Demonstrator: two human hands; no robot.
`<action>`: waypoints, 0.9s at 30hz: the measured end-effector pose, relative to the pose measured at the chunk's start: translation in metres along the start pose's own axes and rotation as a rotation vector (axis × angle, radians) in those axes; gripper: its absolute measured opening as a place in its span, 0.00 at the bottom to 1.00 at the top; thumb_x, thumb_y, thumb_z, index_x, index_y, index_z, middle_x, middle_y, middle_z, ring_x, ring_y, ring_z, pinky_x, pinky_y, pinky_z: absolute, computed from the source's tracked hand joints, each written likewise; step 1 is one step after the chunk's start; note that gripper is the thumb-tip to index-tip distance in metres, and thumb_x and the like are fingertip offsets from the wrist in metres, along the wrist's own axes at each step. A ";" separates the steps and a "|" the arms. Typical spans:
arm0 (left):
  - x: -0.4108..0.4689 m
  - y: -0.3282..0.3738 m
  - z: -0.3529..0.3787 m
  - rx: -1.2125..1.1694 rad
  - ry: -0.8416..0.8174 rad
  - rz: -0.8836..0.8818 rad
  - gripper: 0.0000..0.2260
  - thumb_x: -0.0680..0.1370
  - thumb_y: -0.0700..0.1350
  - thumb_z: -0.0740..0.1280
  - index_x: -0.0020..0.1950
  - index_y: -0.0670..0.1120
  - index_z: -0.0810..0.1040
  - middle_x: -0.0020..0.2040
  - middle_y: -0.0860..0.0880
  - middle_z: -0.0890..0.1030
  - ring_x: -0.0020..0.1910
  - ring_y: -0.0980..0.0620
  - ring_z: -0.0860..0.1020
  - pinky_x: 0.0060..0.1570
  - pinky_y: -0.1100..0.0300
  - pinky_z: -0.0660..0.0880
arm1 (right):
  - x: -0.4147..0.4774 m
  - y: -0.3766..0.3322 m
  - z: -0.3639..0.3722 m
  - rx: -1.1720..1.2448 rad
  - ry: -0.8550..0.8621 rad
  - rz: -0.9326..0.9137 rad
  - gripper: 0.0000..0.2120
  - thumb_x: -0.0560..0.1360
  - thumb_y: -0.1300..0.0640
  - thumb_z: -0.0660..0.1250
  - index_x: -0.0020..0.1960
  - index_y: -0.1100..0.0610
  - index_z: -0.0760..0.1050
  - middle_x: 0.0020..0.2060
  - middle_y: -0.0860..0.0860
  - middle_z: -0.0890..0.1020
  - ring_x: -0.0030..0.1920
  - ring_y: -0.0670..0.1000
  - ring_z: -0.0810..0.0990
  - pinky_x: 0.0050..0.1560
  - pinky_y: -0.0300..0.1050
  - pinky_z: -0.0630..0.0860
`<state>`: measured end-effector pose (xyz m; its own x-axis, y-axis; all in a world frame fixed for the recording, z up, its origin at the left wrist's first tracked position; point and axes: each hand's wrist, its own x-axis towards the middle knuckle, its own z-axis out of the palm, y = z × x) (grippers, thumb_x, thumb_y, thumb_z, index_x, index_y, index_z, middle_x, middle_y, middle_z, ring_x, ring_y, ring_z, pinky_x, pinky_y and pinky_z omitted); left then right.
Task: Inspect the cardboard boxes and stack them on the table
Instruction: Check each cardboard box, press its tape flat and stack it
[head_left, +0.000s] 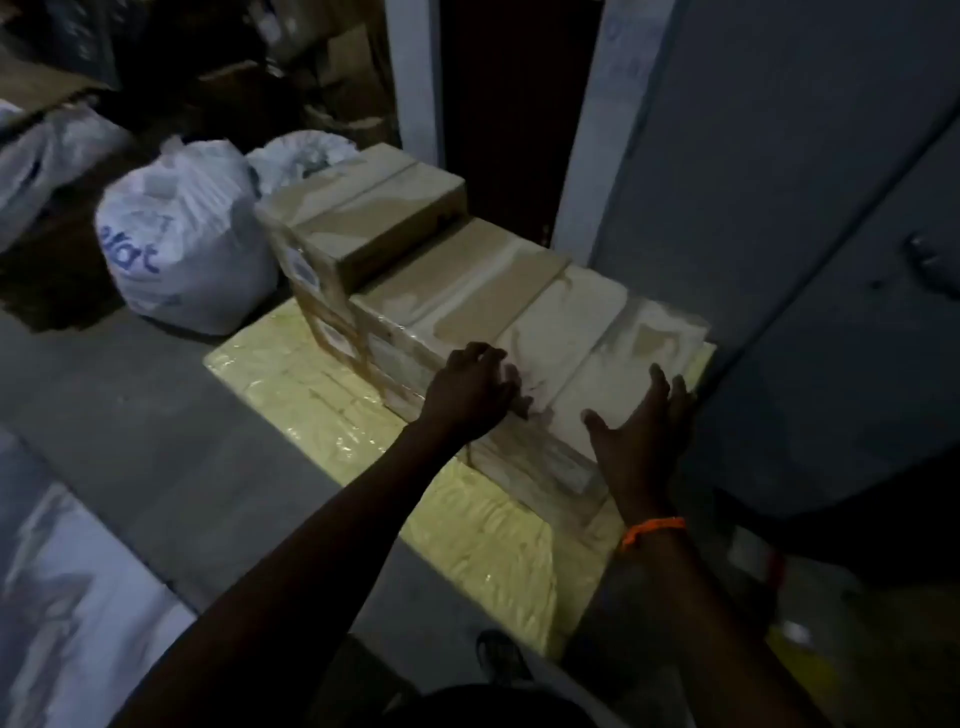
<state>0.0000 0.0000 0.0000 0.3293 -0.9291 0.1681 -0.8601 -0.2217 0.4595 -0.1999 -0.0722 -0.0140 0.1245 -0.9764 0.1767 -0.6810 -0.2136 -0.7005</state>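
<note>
Right now both my hands bracket the nearest box (571, 332), which lies straight ahead of me on the yellow wrapped surface (311, 400). My left hand (470, 387) lies over that box's near left corner with the fingers bent onto its top; they are blurred, so I cannot tell whether they grip. My right hand (641, 421) is flat and spread against its right end, fingers straight. Beyond this box the row of cardboard boxes (457, 280) runs away to the far left, ending under a raised box (384, 218). Both hands are equally near, so I judge a two-handed lift comes next.
</note>
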 end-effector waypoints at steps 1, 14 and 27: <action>0.007 0.006 0.007 -0.022 -0.012 -0.073 0.18 0.80 0.51 0.69 0.66 0.43 0.78 0.67 0.40 0.75 0.65 0.36 0.71 0.57 0.45 0.76 | 0.006 0.011 -0.002 0.049 -0.049 0.092 0.54 0.68 0.47 0.83 0.83 0.57 0.55 0.82 0.61 0.57 0.82 0.63 0.53 0.79 0.67 0.56; 0.024 0.039 0.022 -0.275 0.132 -0.428 0.18 0.76 0.49 0.74 0.64 0.43 0.81 0.41 0.47 0.80 0.44 0.46 0.81 0.42 0.59 0.71 | 0.026 0.053 -0.027 0.542 -0.173 0.268 0.52 0.67 0.49 0.84 0.83 0.51 0.59 0.75 0.51 0.73 0.71 0.49 0.74 0.72 0.54 0.75; 0.011 0.054 -0.076 -1.058 0.495 -0.410 0.22 0.71 0.54 0.80 0.58 0.47 0.77 0.56 0.51 0.85 0.56 0.50 0.84 0.47 0.33 0.81 | 0.016 -0.059 -0.095 0.613 0.065 -0.191 0.50 0.71 0.60 0.81 0.84 0.56 0.55 0.79 0.51 0.67 0.75 0.44 0.70 0.69 0.34 0.72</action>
<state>-0.0132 0.0000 0.0927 0.8097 -0.5847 0.0510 0.0034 0.0916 0.9958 -0.2264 -0.0722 0.0962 0.1454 -0.9193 0.3656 -0.1132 -0.3825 -0.9170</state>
